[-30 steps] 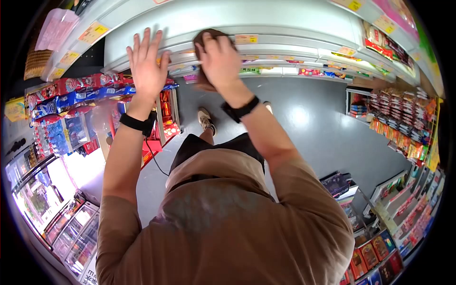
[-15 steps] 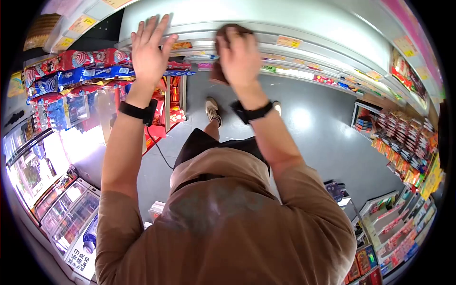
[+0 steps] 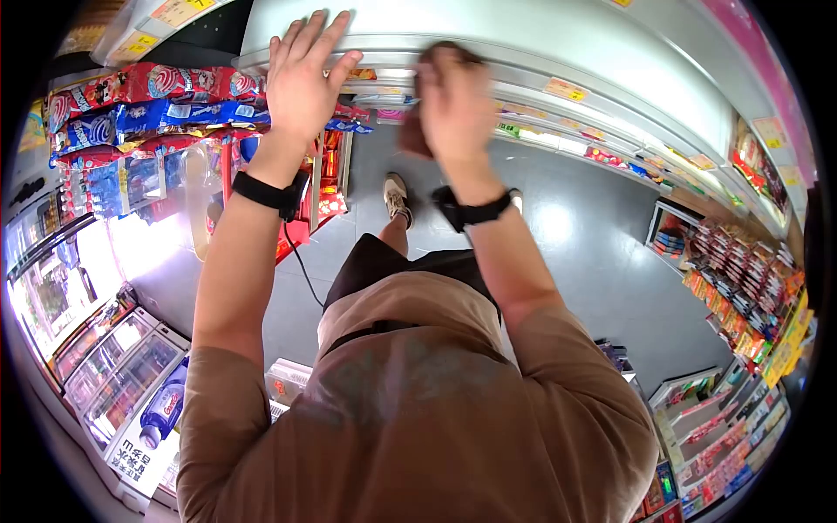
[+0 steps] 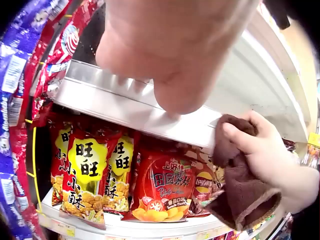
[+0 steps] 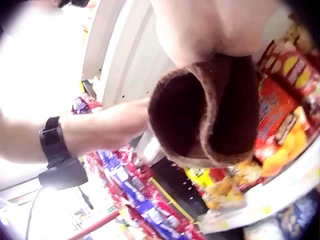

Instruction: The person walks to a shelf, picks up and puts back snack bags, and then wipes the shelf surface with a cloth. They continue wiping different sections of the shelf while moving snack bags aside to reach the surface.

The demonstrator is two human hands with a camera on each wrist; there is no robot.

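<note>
The left hand (image 3: pixel 301 83) lies flat, fingers straight and spread, against the white metal shelf edge (image 4: pixel 130 107). The right hand (image 3: pixel 455 105) grasps a folded brown cloth (image 4: pixel 235 187), fingers curled round it.

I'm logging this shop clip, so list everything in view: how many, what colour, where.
shelf rail: one, silver-white, high up in front.
snack bags: several, red and yellow, standing under the shelf rail.
cloth: one, brown, held at the shelf rail.
hanging packets: several strips, red and blue, left of the shelf.
price tags: several, yellow, along shelf edges.
freezer chests: count unclear, glass-topped, lower left.
floor: one, grey, below.
wristbands: two, black, one per wrist.
left hand: one, fingers straight, at the shelf's top edge.
right hand: one, grips the cloth.
</note>
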